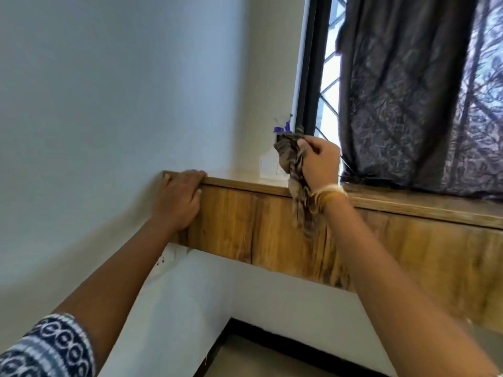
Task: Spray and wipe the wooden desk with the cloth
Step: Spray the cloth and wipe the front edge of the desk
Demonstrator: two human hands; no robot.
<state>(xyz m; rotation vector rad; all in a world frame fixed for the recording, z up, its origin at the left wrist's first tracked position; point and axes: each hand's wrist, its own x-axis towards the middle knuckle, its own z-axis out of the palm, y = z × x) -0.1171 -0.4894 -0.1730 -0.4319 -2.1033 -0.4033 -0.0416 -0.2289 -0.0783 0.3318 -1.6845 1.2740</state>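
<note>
I can read no writing anywhere; the spray bottle (pixel 281 142) stands at the back of the wooden bench (pixel 245 183), against the wall by the window frame (pixel 309 77), and its pale label is too blurred to make out. Only its blue trigger head and part of the clear body show, the rest hidden behind the cloth (pixel 292 164).

My right hand (pixel 319 161) grips the brown patterned cloth in a closed fist above the bench's front edge, the cloth's tail hanging down over the wooden front panel (pixel 258 229). A band of pale thread circles that wrist. My left hand (pixel 181 197) lies over the bench's left end, fingers hooked on the top edge and the palm flat on the panel; it holds nothing.

The bench's left end meets the pale blue wall (pixel 109 91), so there is no room that way. To the right the top runs on under a dark patterned curtain (pixel 408 91) whose hem rests on it. Between the two hands the top edge lies bare.

The panel is warm, streaked wood grain. Below it I see white wall, a white socket plate (pixel 166 261) near my left forearm, a dark skirting strip and a tan floor (pixel 245 357). A blue-and-white patterned sleeve (pixel 46 349) covers my left upper arm.
</note>
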